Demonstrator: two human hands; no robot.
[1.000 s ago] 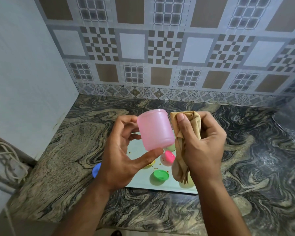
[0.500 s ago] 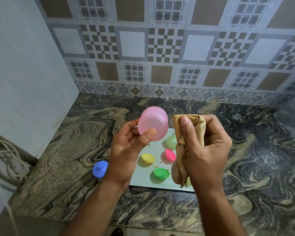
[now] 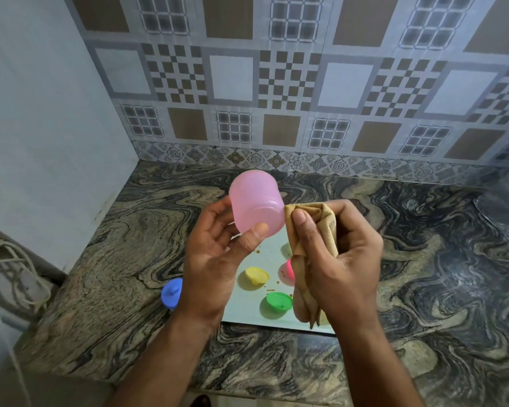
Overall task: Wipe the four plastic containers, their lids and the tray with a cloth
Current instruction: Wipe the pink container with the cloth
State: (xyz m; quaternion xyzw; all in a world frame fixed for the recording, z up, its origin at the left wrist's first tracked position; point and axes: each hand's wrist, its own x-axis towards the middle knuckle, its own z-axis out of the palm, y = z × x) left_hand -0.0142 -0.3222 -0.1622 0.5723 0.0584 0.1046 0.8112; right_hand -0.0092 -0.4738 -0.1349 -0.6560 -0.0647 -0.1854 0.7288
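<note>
The work surface is a dark, swirl-veined stone countertop (image 3: pixel 423 274) set in a corner, with a patterned tile backsplash (image 3: pixel 276 83) behind and a plain pale wall (image 3: pixel 41 113) at the left.

Nearest the camera, both forearms reach in over the counter edge. The left hand (image 3: pixel 215 259) curls its fingers and thumb round a translucent pink plastic container (image 3: pixel 254 205), held above the counter with its closed base turned up and away and its mouth toward the palm. The right hand (image 3: pixel 344 259) grips a bunched tan cloth (image 3: pixel 309 230), thumb pressed on the fold; the cloth's upper edge touches the container's right side, and its tail hangs down in front of the tray.

Below the hands lies a flat pale rectangular tray (image 3: pixel 253 312) with small brown specks on it. On it sit a round yellow plastic lid (image 3: pixel 256 274), a round green plastic lid (image 3: pixel 279 301) and a pink lid (image 3: pixel 289 268) partly hidden by the cloth. A blue plastic lid (image 3: pixel 172 292) rests on the counter just beside the tray's left edge. The other containers cannot be made out clearly.

Step in hand, as judged: wiping the outside of the pink container. The next move calls for turning the container in the left hand so the cloth reaches unwiped wall, then the interior. The lids and the speckled tray appear to remain undone.
</note>
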